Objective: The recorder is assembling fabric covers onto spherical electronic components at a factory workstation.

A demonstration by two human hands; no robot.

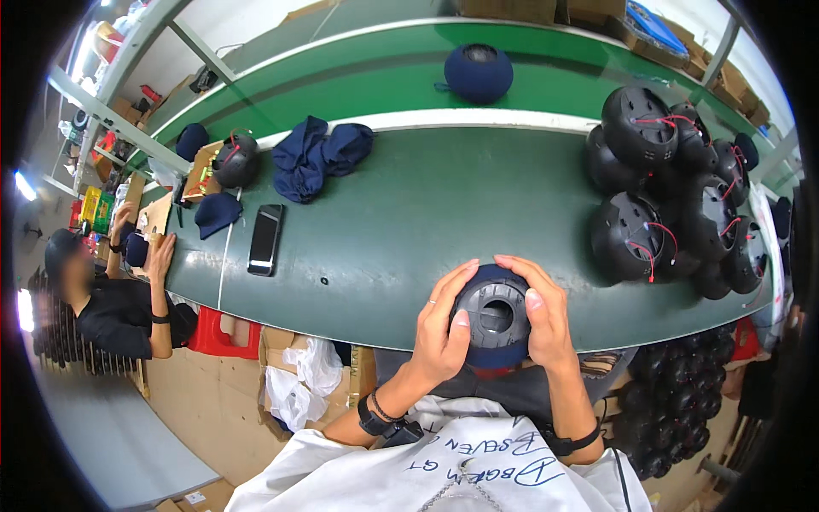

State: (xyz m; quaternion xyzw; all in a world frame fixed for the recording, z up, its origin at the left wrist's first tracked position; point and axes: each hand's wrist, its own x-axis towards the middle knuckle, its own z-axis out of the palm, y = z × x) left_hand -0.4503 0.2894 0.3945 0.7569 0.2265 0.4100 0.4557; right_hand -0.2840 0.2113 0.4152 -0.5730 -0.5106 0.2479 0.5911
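From here, left hand (438,334) and right hand (550,322) are both clamped round the navy-sleeved shell (495,317) at the table's (401,230) 6 o'clock edge; uneven palm pressure could skew the sleeve or squirt it lapward.

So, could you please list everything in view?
Held ball: one, black and navy, near edge
Bare balls: many, black, mainly table's right
Covered ball: one, navy, middle belt
Cloth: count unclear, navy, table's back left
Phone: one, black, table's left
Table: one, green, centre
Belt: one, green, beyond table
Bags: count unclear, white, below table
Stool: one, red, left
Co-worker: one, black shirt, left
Lower balls: many, black, below table
Hands: two, ungloved, around held ball
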